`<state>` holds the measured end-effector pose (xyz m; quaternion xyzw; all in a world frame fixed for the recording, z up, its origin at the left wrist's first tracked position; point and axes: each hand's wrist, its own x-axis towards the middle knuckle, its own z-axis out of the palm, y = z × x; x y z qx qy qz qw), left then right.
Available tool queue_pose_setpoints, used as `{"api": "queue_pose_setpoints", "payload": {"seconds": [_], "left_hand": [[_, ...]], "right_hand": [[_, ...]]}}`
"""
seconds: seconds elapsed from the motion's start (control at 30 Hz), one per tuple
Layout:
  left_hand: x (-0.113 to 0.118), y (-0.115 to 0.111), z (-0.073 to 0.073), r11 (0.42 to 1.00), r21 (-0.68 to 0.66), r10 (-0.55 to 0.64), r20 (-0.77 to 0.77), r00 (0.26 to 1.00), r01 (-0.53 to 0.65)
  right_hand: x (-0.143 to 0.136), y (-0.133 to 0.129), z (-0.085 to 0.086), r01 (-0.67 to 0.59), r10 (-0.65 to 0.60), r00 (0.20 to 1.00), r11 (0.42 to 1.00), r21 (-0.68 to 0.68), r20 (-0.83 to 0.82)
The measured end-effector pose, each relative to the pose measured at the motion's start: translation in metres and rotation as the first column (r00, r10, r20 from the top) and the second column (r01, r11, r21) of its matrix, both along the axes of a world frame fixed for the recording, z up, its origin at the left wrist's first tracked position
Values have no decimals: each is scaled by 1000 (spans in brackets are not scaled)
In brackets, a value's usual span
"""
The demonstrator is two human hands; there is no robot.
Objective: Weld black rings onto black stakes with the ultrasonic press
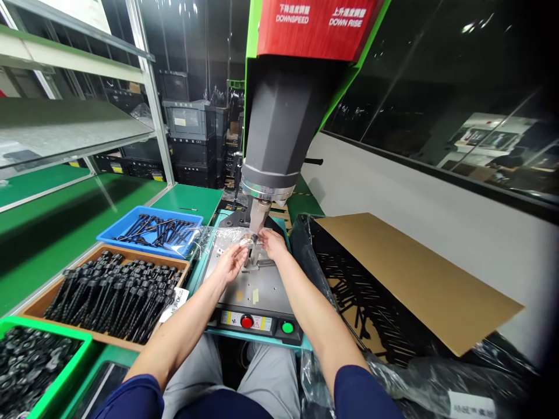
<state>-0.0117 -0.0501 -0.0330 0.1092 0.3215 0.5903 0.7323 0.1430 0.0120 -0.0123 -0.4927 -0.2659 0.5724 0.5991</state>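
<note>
A small black part [254, 238] sits just below the tip of the metal horn [259, 214] of the press, over a small metal fixture [252, 262]. Reaching in from the right, my right hand [273, 244] has its fingertips closed at the side of this part. My left hand [233, 262] is on the other side, palm turned up, with loosely curled fingers apart and nothing plainly in them. Clear plastic film [231, 234] lies just behind the left fingers. Both hands are above the grey metal base plate [266, 291].
On the left stand a blue tray [105, 237] of black rods, a brown tray [32, 308] of capped black rods and a green bin [82, 349] of small black parts. A red button [247, 321] and a green button [287, 327] front the base. Cardboard [419, 273] lies right.
</note>
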Motion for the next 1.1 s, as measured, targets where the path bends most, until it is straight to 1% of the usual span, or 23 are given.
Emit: {"api": "queue_pose_setpoints", "payload": {"seconds": [0.17, 0.3, 0.47, 0.6, 0.7, 0.8, 0.83, 0.9, 0.93, 0.97, 1.0, 1.03, 1.1], "left_hand": [[3, -5, 3, 999, -38, -25, 10, 1000, 25], [4, -7, 3, 997, -66, -39, 27, 999, 41], [3, -8, -1, 994, -91, -53, 63, 997, 59], [5, -8, -5, 992, -110, -51, 56, 997, 57], [6, -9, -6, 991, -128, -47, 29, 999, 50], [0, -20, -6, 988, -148, -42, -22, 999, 38], [-6, -27, -8, 989, -143, -31, -51, 998, 23], [-21, -48, -16, 997, -63, 27, -198, 980, -40], [-32, -61, -22, 996, 42, 89, -342, 935, -80], [-43, -76, -31, 980, 172, 173, -513, 840, -97], [-55, -90, -42, 956, 280, 255, -656, 711, -84], [-66, -105, -54, 932, 358, 325, -759, 564, -55], [-83, -129, -81, 895, 445, 421, -862, 282, 27]], "right_hand": [[0, 0, 1, -4, 3, 1000, 999, -42, -19], [-1, 0, 0, -2, 1, 1000, 998, -69, -15], [1, -1, -2, -8, 6, 1000, 993, -117, -14], [1, -2, -3, -6, 6, 1000, 988, -155, -2], [2, -4, -3, 11, -5, 1000, 984, -178, 31], [11, -18, -4, 73, -59, 995, 981, -181, 85], [16, -28, -7, 103, -86, 991, 980, -170, 106], [30, -57, -21, 171, -151, 975, 978, -120, 161], [39, -76, -32, 199, -180, 964, 976, -84, 196], [48, -96, -46, 228, -215, 943, 973, -22, 253], [57, -118, -63, 225, -248, 874, 969, 104, 419], [66, -139, -81, 203, -273, 773, 962, 186, 572], [80, -179, -119, 146, -313, 523, 949, 278, 793]]}}
